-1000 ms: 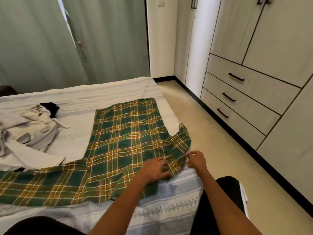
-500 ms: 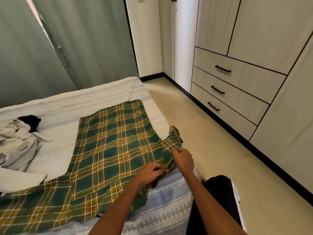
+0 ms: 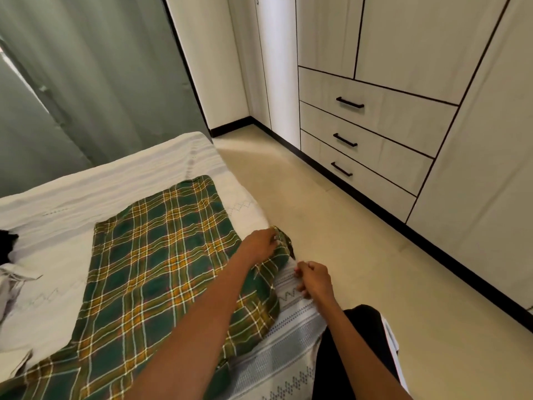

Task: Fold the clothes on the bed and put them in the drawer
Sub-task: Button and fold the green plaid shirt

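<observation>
A green and yellow plaid shirt [image 3: 161, 261] lies spread flat on the white bed [image 3: 115, 174], one sleeve running off to the lower left. My left hand [image 3: 261, 243] grips a bunched corner of the shirt at the bed's right edge. My right hand [image 3: 314, 280] is just below it over the patterned bed cover, fingers curled, apart from the shirt, with nothing visible in it. Three shut drawers [image 3: 372, 145] with black handles sit in the wardrobe across the floor to the right.
A pile of pale clothes [image 3: 11, 287] and a black garment [image 3: 5, 243] lie at the bed's left edge. Green curtains [image 3: 95, 76] hang behind the bed. A strip of beige floor [image 3: 331, 226] separates bed and wardrobe. My dark-clothed knee [image 3: 354, 350] is at the bottom.
My left hand slid up the shirt's right edge to its bunched corner. My right hand let go of the shirt and dropped to the bed cover. The view turned right toward the wardrobe.
</observation>
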The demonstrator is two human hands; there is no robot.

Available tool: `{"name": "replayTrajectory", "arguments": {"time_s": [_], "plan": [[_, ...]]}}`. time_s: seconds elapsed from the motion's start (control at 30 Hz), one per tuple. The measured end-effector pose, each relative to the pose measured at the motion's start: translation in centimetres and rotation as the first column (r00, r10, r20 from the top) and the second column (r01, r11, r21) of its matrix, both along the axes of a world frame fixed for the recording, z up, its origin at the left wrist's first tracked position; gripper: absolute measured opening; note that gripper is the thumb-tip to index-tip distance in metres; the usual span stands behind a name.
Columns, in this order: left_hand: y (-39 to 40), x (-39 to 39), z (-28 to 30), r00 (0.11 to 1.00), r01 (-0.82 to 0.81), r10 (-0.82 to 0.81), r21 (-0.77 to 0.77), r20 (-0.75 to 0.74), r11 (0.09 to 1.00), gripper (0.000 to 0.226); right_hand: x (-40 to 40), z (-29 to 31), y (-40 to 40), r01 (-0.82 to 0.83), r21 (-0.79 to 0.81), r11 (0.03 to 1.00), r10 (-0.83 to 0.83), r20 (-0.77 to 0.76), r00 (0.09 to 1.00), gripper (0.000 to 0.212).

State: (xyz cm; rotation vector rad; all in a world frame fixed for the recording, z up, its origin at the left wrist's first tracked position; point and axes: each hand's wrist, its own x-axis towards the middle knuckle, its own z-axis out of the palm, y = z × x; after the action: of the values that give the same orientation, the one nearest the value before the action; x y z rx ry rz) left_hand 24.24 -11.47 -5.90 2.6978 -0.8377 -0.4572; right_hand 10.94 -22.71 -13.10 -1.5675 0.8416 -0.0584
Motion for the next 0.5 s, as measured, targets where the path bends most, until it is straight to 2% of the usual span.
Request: {"name": "replayTrajectory", "arguments": {"time_s": [0.17,0.27,0.33,0.4,0.47,0.5], "plan": [[-4.5,1.9,-2.0,0.989,0.011,-0.056,0.308,0.136,0.951,0.035,1.0,-1.5,-1.2,0.054,0.136,0.989,-0.055,0.005,0.998,0.031],[-5.8,2.5,-2.6,0.994,0.019,-0.057,0.357,0.097,0.934,0.031,1.8,-1.7,-1.9,0.101,0.190,0.977,-0.101,-0.006,0.995,0.030],[-6.3,3.4,-2.5,1.000,0.024,-0.026,0.305,0.002,0.952,0.030,2.2,-2.0,-2.4,0.134,0.222,0.966,-0.133,-0.019,0.991,0.026],[-6.6,3.8,-1.7,0.987,-0.007,0.037,0.190,-0.158,0.982,0.033,2.6,-2.4,-3.1,0.160,0.248,0.956,-0.157,-0.033,0.987,0.021],[-6.3,3.7,-0.6,0.933,-0.129,0.123,0.005,-0.339,0.992,0.032,3.0,-2.5,-3.6,0.179,0.296,0.938,-0.173,-0.047,0.984,0.018],[-5.8,3.5,-0.1,0.880,-0.243,0.179,-0.093,-0.439,0.966,0.030,3.2,-2.7,-3.7,0.186,0.323,0.928,-0.179,-0.049,0.983,0.017]]}}
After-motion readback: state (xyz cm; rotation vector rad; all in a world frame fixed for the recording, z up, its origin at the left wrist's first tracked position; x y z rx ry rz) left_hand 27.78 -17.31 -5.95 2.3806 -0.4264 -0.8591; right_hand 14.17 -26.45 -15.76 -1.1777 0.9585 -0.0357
